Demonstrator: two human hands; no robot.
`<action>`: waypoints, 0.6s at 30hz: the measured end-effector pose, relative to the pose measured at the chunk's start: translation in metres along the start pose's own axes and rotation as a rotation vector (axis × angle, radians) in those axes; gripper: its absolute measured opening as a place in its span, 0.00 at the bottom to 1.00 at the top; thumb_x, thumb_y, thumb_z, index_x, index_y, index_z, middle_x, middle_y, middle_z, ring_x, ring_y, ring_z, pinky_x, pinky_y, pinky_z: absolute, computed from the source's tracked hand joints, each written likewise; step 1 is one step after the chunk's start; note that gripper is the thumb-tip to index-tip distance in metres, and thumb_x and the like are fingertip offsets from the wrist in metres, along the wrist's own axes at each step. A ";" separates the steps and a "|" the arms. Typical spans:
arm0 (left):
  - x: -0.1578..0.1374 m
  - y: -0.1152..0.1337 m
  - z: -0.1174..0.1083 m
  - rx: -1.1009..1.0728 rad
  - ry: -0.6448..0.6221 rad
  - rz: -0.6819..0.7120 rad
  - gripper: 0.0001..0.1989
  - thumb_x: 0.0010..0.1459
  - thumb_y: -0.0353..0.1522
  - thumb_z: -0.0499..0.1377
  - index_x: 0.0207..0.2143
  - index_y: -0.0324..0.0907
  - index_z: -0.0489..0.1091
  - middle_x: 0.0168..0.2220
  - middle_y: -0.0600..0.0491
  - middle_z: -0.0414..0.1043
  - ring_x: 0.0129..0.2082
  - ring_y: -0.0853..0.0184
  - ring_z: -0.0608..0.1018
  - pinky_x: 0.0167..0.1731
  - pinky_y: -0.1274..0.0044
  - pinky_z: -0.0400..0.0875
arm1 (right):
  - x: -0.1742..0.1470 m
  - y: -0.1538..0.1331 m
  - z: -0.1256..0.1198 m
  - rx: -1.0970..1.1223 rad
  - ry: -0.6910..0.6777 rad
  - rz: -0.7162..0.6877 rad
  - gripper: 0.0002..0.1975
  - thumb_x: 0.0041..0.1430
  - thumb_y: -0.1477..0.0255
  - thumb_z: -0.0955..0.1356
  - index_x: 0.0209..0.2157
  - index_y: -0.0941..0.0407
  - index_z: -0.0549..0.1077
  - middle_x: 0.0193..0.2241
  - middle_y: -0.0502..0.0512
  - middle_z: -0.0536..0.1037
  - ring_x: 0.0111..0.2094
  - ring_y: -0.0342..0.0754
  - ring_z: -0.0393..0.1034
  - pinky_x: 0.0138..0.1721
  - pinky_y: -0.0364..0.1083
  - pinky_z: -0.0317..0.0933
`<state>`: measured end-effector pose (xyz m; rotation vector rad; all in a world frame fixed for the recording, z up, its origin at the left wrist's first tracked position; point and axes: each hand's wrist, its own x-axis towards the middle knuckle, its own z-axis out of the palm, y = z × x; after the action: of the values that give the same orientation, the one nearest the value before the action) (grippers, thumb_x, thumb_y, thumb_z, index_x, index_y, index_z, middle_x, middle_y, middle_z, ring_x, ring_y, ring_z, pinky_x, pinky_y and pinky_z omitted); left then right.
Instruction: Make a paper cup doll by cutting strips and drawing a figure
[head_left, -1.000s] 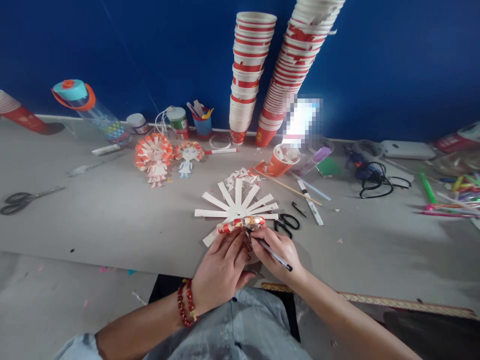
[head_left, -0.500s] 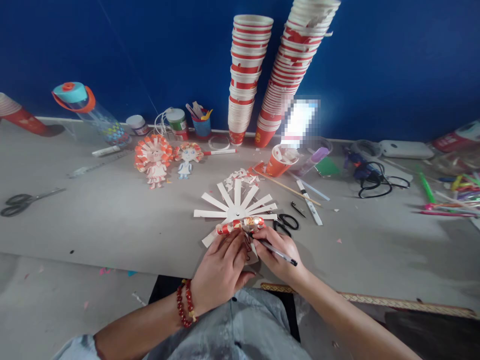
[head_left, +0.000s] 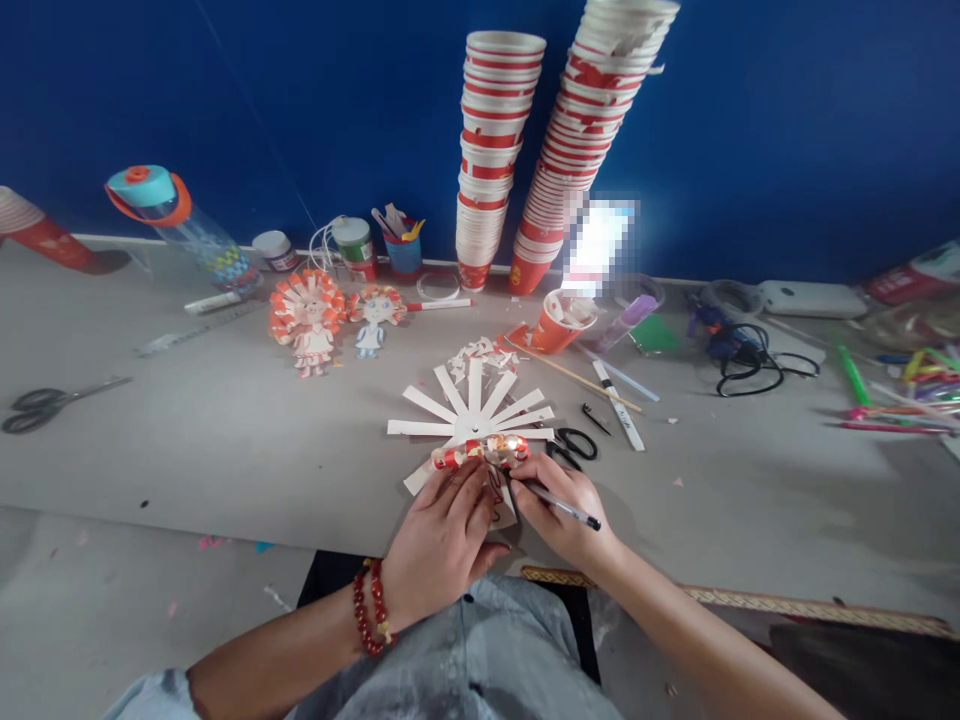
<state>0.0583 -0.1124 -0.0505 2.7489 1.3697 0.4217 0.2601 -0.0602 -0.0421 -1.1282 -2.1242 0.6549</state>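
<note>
A paper cup cut into strips (head_left: 474, 405) is spread flat like a fan on the table, its white strips pointing away from me. Red, curled strips (head_left: 480, 450) cross its near side. My left hand (head_left: 450, 520) lies over the near part, fingers stretched out and pressing it to the table. My right hand (head_left: 559, 500) grips a pen (head_left: 566, 505), its tip hidden at the paper. Between the hands shows a white piece with dark drawn lines (head_left: 501, 500). Black-handled scissors (head_left: 574, 447) lie just beyond my right hand.
White paper scraps (head_left: 484, 355) lie behind the fan. Two paper dolls (head_left: 311, 330) stand left of them. Tall cup stacks (head_left: 491, 160) lean at the blue wall, near a scrap-filled red cup (head_left: 562, 322). A white marker (head_left: 621, 410) lies right; other scissors (head_left: 45, 405) lie far left.
My right hand and the pen have shifted slightly to the right over the drawn piece. The left hand and the fan have stayed in place.
</note>
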 end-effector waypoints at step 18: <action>0.000 0.000 0.000 0.002 0.004 -0.008 0.28 0.65 0.47 0.52 0.62 0.42 0.61 0.63 0.44 0.61 0.64 0.55 0.61 0.62 0.62 0.51 | -0.011 -0.006 -0.002 -0.105 -0.029 -0.115 0.05 0.63 0.75 0.61 0.36 0.54 0.68 0.24 0.50 0.75 0.23 0.44 0.70 0.27 0.41 0.61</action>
<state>0.0578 -0.1123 -0.0506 2.7447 1.3821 0.4263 0.2634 -0.0726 -0.0396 -1.0477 -2.2521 0.5141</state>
